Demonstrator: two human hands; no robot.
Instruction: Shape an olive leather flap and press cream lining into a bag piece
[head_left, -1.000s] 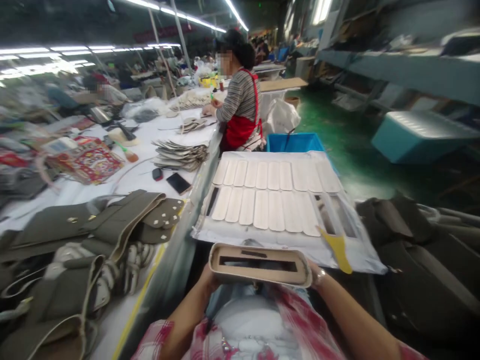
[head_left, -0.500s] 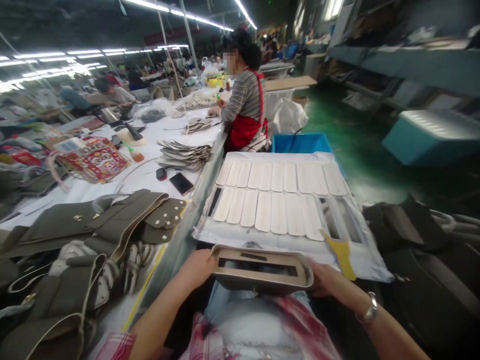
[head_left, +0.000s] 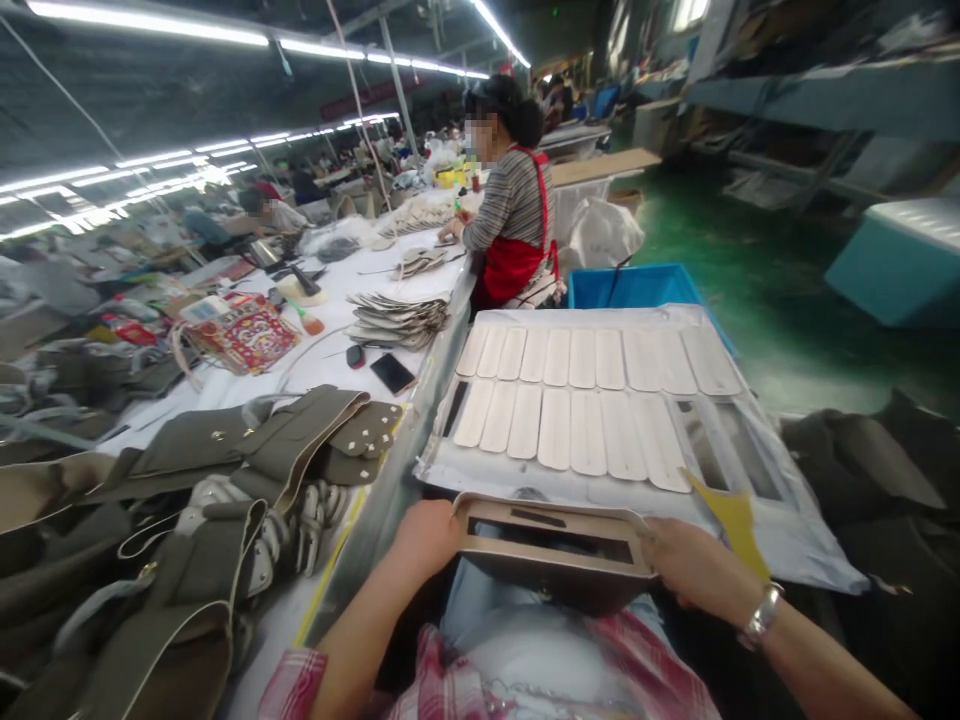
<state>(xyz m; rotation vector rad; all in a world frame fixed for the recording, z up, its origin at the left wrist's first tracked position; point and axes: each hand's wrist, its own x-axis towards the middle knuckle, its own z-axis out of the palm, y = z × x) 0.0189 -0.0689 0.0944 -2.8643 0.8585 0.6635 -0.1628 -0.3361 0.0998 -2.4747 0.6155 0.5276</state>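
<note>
Fingers of the left hand [head_left: 427, 537] and right hand [head_left: 691, 562] are curled around opposite ends of a dark handbag body [head_left: 551, 580], the fingertips partly hidden. The bag is held just before a white-covered board [head_left: 484, 478]. It is judged light and semi-stiff, its beige rim [head_left: 592, 525] best gripped at both ends.

Left-hand fingers [head_left: 444, 528] and right-hand fingers [head_left: 664, 545] hold a bag [head_left: 559, 575] by its ends. Dark bags [head_left: 187, 440] cover the bench's [head_left: 337, 377] near end; a phone [head_left: 392, 374] lies by its right edge. Strips [head_left: 555, 430] line a board [head_left: 480, 475], a yellow scraper [head_left: 731, 520] at its near right.
</note>
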